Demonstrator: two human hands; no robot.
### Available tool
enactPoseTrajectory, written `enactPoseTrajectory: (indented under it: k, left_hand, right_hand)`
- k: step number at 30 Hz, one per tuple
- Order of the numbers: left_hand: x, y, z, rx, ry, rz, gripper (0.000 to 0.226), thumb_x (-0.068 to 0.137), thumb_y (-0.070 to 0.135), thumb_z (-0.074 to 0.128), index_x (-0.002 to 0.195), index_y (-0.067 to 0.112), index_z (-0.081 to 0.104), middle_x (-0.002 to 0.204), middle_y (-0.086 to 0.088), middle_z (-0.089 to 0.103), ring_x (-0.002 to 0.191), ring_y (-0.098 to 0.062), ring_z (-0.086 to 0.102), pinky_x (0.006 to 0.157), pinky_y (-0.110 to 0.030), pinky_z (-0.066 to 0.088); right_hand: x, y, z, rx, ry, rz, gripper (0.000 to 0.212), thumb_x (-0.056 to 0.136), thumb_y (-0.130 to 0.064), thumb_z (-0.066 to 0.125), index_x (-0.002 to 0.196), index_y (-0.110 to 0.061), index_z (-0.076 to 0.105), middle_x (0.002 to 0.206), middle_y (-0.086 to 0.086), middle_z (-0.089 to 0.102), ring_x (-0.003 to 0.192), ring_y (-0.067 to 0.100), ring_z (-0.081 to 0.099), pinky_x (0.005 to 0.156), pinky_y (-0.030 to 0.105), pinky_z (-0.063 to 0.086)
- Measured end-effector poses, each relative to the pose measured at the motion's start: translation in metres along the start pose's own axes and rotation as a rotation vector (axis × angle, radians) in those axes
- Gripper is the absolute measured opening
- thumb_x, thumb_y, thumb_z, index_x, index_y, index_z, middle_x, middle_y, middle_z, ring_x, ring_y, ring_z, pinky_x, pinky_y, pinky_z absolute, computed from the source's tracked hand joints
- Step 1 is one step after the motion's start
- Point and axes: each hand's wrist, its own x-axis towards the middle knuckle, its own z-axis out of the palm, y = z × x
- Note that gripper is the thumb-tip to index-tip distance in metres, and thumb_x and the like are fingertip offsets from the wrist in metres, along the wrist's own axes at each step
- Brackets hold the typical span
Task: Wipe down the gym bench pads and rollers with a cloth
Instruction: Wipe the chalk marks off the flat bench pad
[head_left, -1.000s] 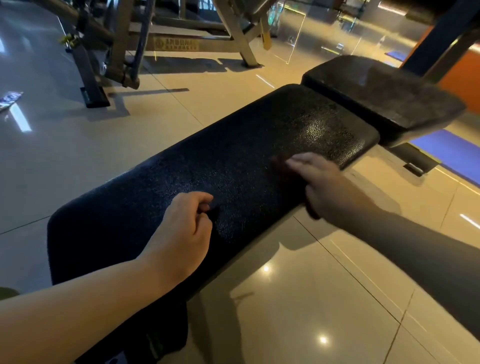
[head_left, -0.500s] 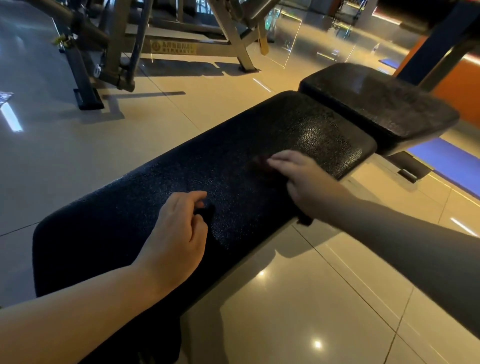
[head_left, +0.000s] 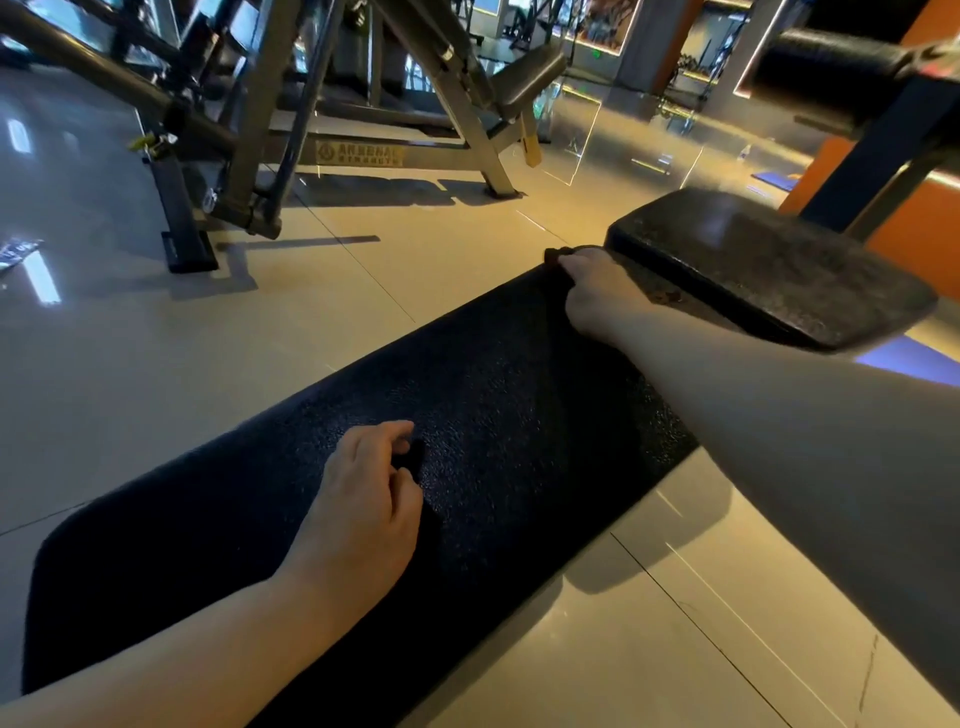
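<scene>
Looking down on a black gym bench that runs from the lower left of the frame to the right of centre. The long pad (head_left: 519, 415) fills the middle of the frame, its textured surface catching a faint sheen near the centre. Just beyond its far end, at the right of centre, lies the shorter seat pad (head_left: 769, 270), set slightly higher and separated from the long pad by a narrow gap. A dark roller (head_left: 826, 67) on a metal arm occupies the upper right corner.

The right hand (head_left: 592, 291), reaching in from the right edge, sits at the far corner of the long pad, next to the gap. Its fingers are bent down over a dark cloth (head_left: 557, 254), grasping it against the pad's edge. Only a small fold of the cloth shows beyond the fingertips; a reddish scrap beside the wrist may belong to it.

The left hand (head_left: 363, 499), entering from the lower left, rests on the near half of the long pad, relaxed, with fingers loosely curled and holding nothing.

A grey machine frame (head_left: 270, 130) stands on the glossy tiled floor (head_left: 208, 338) in the upper left. A blue mat (head_left: 893, 358) shows below the seat pad at the right edge.
</scene>
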Motion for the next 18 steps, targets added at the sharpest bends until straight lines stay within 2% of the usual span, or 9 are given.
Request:
enactPoseTrajectory:
  k: [4,6,8,10,12,14,15,18]
  left_hand:
    - [0.0,0.0,-0.003,-0.022,0.009,-0.03,0.04,0.098,0.012,0.048,0.137,0.02,0.047,0.117,0.009,0.046,0.112,-0.004,0.045,0.097,-0.018,0.032]
    - [-0.003,0.001,-0.005,-0.037,0.002,-0.02,0.04,0.098,0.012,0.048,0.136,0.021,0.048,0.117,0.01,0.046,0.114,-0.004,0.045,0.098,-0.021,0.033]
    - [-0.006,0.0,-0.008,-0.046,-0.001,-0.013,0.038,0.098,0.013,0.048,0.135,0.023,0.048,0.116,0.012,0.046,0.114,-0.005,0.046,0.098,-0.023,0.035]
    - [-0.009,-0.002,-0.011,-0.056,-0.001,-0.017,0.037,0.098,0.015,0.047,0.135,0.024,0.049,0.114,0.017,0.046,0.112,-0.002,0.047,0.098,-0.022,0.036]
    - [-0.011,-0.004,-0.015,-0.063,0.004,-0.04,0.037,0.099,0.015,0.048,0.134,0.025,0.049,0.111,0.023,0.043,0.112,0.001,0.047,0.094,-0.016,0.036]
    - [-0.013,-0.006,-0.02,-0.071,0.004,-0.065,0.036,0.099,0.016,0.048,0.133,0.027,0.048,0.11,0.026,0.041,0.11,0.003,0.047,0.088,-0.012,0.036]
    - [-0.013,-0.006,-0.023,-0.074,-0.001,-0.07,0.035,0.099,0.017,0.048,0.133,0.027,0.048,0.11,0.025,0.041,0.109,0.004,0.047,0.085,-0.01,0.036]
    - [-0.011,-0.008,-0.035,-0.068,-0.047,-0.102,0.034,0.101,0.018,0.047,0.133,0.028,0.047,0.115,0.017,0.043,0.106,0.005,0.047,0.083,-0.008,0.035]
  right_hand:
    - [-0.034,-0.031,0.027,0.062,-0.095,-0.219,0.064,0.092,0.003,0.045,0.149,-0.023,0.04,0.158,0.0,0.03,0.145,0.022,0.027,0.12,0.04,0.021]
    - [-0.061,-0.039,0.033,0.076,-0.21,-0.392,0.063,0.092,0.003,0.043,0.148,-0.024,0.043,0.157,-0.002,0.032,0.144,0.018,0.027,0.121,0.037,0.02]
    - [-0.078,-0.031,0.026,0.058,-0.261,-0.49,0.061,0.092,0.004,0.043,0.147,-0.021,0.046,0.154,-0.003,0.035,0.142,0.015,0.029,0.12,0.032,0.019]
    - [-0.071,-0.01,0.012,0.006,-0.188,-0.419,0.06,0.09,0.006,0.042,0.146,-0.017,0.047,0.152,0.001,0.037,0.141,0.018,0.032,0.119,0.033,0.02]
    - [-0.039,0.019,-0.006,-0.027,-0.063,-0.181,0.056,0.09,0.005,0.042,0.143,-0.014,0.049,0.15,0.007,0.039,0.139,0.027,0.035,0.118,0.042,0.027]
    - [-0.001,0.035,-0.019,-0.02,0.047,0.07,0.046,0.09,0.003,0.044,0.133,-0.01,0.056,0.14,0.014,0.043,0.128,0.039,0.046,0.108,0.05,0.04]
    - [0.013,0.036,-0.023,-0.016,0.07,0.135,0.042,0.09,0.001,0.046,0.13,-0.007,0.057,0.136,0.015,0.044,0.122,0.042,0.049,0.102,0.05,0.045]
    - [0.029,0.006,-0.011,0.004,0.041,0.134,0.042,0.094,-0.004,0.049,0.135,-0.011,0.053,0.136,0.013,0.045,0.12,0.038,0.052,0.094,0.045,0.048]
